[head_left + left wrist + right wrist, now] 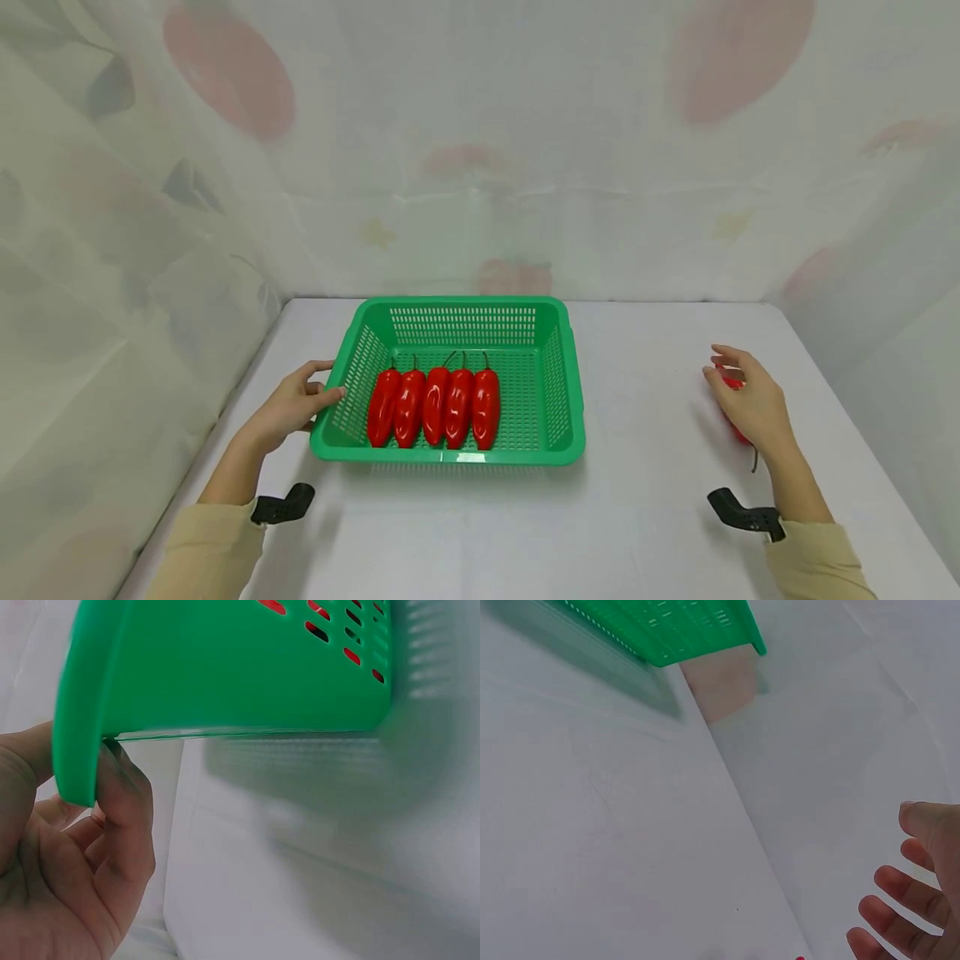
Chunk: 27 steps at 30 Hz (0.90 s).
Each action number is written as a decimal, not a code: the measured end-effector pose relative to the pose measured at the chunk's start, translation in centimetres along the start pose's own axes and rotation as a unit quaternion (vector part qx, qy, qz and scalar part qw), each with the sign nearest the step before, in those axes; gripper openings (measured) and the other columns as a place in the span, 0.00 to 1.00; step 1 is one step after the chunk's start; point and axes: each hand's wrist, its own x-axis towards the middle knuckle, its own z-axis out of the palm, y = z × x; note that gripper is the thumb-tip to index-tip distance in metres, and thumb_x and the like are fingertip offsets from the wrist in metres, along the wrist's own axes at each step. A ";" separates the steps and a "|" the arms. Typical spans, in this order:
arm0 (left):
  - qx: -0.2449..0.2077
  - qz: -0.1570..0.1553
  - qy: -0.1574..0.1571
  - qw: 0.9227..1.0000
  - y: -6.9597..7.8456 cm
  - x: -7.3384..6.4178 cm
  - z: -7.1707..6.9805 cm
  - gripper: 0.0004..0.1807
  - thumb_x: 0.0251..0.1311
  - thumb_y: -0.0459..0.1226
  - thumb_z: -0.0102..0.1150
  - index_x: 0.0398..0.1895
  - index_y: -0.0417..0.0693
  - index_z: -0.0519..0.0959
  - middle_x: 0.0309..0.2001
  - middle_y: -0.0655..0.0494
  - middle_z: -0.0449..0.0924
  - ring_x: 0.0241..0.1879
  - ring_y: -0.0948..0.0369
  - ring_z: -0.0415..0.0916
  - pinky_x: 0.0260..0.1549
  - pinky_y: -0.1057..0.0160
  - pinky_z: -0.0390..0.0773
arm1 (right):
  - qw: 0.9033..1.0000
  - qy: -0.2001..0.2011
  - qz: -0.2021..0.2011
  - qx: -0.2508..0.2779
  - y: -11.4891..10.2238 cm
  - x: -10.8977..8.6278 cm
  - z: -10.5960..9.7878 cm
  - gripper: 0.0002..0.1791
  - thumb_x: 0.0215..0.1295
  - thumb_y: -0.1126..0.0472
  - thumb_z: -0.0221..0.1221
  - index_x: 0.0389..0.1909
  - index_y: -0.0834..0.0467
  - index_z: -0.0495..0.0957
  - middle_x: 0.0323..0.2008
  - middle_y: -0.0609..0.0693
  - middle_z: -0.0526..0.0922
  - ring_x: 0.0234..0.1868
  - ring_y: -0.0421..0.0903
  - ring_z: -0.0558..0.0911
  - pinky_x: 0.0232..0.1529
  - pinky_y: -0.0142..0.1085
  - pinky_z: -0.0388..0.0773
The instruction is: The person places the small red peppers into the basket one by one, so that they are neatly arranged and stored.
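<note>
My left hand (288, 407) grips the left rim of a green plastic basket (576, 392), thumb over the edge and fingers beneath it. In the left wrist view, the curled fingers (124, 810) show under the rim. Several glossy red chili peppers (486, 408) lie side by side in the basket, stems toward the back. Out at the right, my right hand (753, 408) hovers over another red chili pepper (738, 434), partly hiding it; its stem points toward me. Seen from the right wrist, the fingers are spread and loosely bent, with nothing between them.
A white-covered table (637, 500) carries everything. Pale patterned cloth (480, 225) hangs along its back edge, with more cloth at the left and right sides. Black wrist mounts (283, 505) sit on both forearms.
</note>
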 end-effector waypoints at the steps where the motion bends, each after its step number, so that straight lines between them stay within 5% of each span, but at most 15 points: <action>1: 0.000 0.001 0.000 1.000 0.0 0.0 0.0 0.37 0.62 0.44 0.55 0.69 0.44 0.50 0.38 0.41 0.76 0.32 0.54 0.80 0.31 0.56 0.81 | 1.000 0.005 0.008 -0.013 1.0 0.1 0.0 0.25 0.63 0.47 0.55 0.60 0.49 0.69 0.48 0.53 0.78 0.47 0.47 0.76 0.41 0.40 0.73; 2: -0.001 0.002 0.000 1.000 0.0 0.0 0.0 0.37 0.62 0.44 0.55 0.69 0.44 0.50 0.38 0.41 0.76 0.32 0.54 0.80 0.31 0.55 0.81 | 1.000 -0.002 0.014 -0.027 1.5 0.1 -0.1 0.26 0.63 0.46 0.53 0.62 0.49 0.67 0.49 0.55 0.77 0.48 0.51 0.75 0.41 0.45 0.72; 5: 0.002 0.003 0.000 1.000 0.1 -0.1 0.0 0.37 0.62 0.44 0.55 0.69 0.44 0.50 0.38 0.41 0.76 0.32 0.54 0.80 0.31 0.55 0.81 | 0.997 0.006 0.044 -0.063 4.8 0.4 0.2 0.28 0.62 0.42 0.52 0.63 0.43 0.65 0.51 0.50 0.76 0.47 0.46 0.74 0.34 0.35 0.72; 7: 0.004 0.002 0.002 1.000 0.2 -0.1 0.0 0.37 0.62 0.44 0.55 0.69 0.44 0.50 0.38 0.41 0.76 0.32 0.54 0.80 0.31 0.56 0.81 | 0.997 -0.008 0.052 -0.051 6.2 0.4 -0.1 0.31 0.62 0.42 0.52 0.66 0.44 0.61 0.54 0.53 0.74 0.50 0.51 0.72 0.36 0.40 0.75; 14: 0.003 0.007 -0.001 1.000 0.5 -0.1 0.0 0.38 0.63 0.45 0.54 0.69 0.42 0.48 0.38 0.41 0.76 0.32 0.55 0.80 0.31 0.56 0.81 | 0.993 0.011 0.094 -0.068 10.1 -0.2 0.1 0.34 0.62 0.38 0.47 0.68 0.44 0.56 0.57 0.56 0.72 0.52 0.56 0.71 0.27 0.27 0.73; 21: 0.000 -0.004 0.001 1.000 0.3 -0.1 0.2 0.37 0.62 0.45 0.55 0.68 0.43 0.50 0.39 0.42 0.76 0.31 0.55 0.81 0.31 0.57 0.81 | 0.985 -0.018 0.164 -0.042 6.9 -1.7 -0.8 0.38 0.64 0.41 0.47 0.69 0.58 0.54 0.59 0.66 0.66 0.54 0.63 0.67 0.33 0.43 0.79; 27: 0.000 -0.006 0.003 1.000 0.1 -0.1 0.0 0.38 0.61 0.45 0.56 0.69 0.44 0.50 0.39 0.41 0.76 0.31 0.54 0.81 0.31 0.56 0.81 | 0.981 -0.045 0.185 -0.032 3.9 -2.9 -1.3 0.35 0.66 0.48 0.49 0.66 0.66 0.55 0.56 0.71 0.65 0.53 0.66 0.67 0.23 0.26 0.71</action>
